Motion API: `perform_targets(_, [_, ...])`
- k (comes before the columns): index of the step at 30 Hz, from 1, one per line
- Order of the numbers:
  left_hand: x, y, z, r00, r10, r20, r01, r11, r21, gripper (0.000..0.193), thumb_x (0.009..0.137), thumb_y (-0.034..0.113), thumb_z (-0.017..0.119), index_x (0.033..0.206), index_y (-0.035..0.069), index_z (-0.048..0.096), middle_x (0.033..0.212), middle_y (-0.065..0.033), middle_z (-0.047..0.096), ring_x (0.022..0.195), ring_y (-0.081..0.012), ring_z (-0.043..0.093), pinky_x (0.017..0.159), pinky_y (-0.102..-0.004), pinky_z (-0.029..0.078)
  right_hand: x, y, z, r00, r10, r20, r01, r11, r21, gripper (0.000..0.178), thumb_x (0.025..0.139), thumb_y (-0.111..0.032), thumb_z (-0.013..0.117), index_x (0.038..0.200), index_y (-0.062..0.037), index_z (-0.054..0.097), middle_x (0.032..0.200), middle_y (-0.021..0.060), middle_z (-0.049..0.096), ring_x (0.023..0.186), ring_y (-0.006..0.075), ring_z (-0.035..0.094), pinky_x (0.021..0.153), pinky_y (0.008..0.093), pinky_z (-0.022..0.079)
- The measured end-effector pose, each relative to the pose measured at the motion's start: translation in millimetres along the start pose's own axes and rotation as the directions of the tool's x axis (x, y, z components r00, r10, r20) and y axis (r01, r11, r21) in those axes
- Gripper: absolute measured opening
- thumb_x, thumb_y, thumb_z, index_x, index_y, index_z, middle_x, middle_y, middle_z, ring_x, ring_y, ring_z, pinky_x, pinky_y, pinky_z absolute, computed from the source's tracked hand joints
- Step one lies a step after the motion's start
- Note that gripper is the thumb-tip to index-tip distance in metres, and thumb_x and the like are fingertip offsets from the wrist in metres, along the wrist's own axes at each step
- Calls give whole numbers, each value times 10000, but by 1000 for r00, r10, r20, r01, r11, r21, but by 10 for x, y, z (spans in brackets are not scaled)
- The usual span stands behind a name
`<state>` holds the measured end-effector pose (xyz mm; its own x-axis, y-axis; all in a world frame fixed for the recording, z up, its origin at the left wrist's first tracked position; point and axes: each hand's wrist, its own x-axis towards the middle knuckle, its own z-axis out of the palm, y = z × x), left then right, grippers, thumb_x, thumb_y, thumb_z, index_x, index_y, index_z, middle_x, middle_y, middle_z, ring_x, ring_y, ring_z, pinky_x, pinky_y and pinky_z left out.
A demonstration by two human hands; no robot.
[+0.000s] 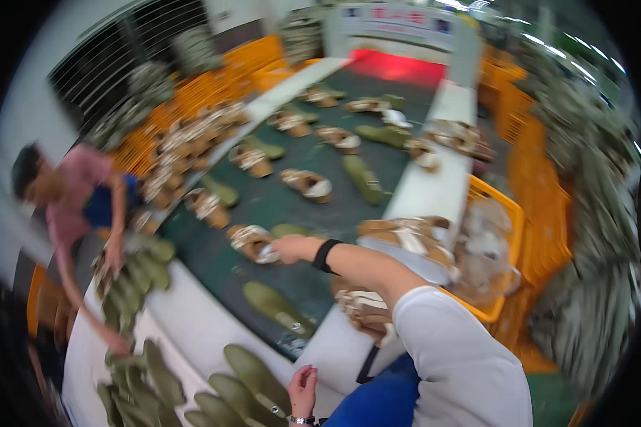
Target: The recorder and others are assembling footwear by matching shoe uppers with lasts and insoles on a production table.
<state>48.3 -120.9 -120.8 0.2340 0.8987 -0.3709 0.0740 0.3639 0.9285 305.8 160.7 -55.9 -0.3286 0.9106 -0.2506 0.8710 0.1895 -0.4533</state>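
Note:
My right arm, in a white sleeve with a black wristband, reaches across the dark green conveyor belt (246,206). My right hand (286,249) is closed at the white-edged opening of a brown and white shoe (248,242) on the belt. Just behind that hand lies an olive-green, sole-shaped piece (292,230); a larger olive-green piece (276,306) rests nearer me. Low in the view is my left hand (303,390), a watch on its wrist. Its fingers are loosely bent and hold nothing visible, beside several olive-green pieces (246,377) on the white table.
A co-worker (85,188) in pink handles olive-green pieces at the left. Brown shoes (192,142) line the belt's left edge. More shoes (409,238) sit on the right ledge, beside a yellow crate (495,306) of clear plastic. A machine with a red-lit entrance (397,67) spans the far end.

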Motion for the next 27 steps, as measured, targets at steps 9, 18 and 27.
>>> perform_targets(9, [308,607,822,771,369,518,-604,680,415,297,789,119,636,1071,37,591,1019,-106,626,930,-209,603,801,-312,480,-2863,1340,-720,876,436,-204,-458,886,-69,443,771,-339,575,1131,-81,595,1074,147,615,1003,308,577,861,392,455])
perform_targets(18, [959,1691,2312,385,416,824,-921,115,373,613,687,217,732,1209,45,460,1229,-211,438,1141,-410,406,960,-443,364,-3316,2537,-81,923,383,41,-382,924,-25,529,749,-443,596,1107,-54,571,978,181,620,947,322,583,843,378,458])
perform_targets(27, [2422,913,3966,481,132,867,-868,-71,492,914,615,733,578,1352,230,378,1408,-163,300,1288,-418,247,1004,-568,220,-2669,4381,-1295,966,216,139,-248,923,294,307,782,-289,589,977,-62,654,874,79,666,724,216,614,652,345,483])
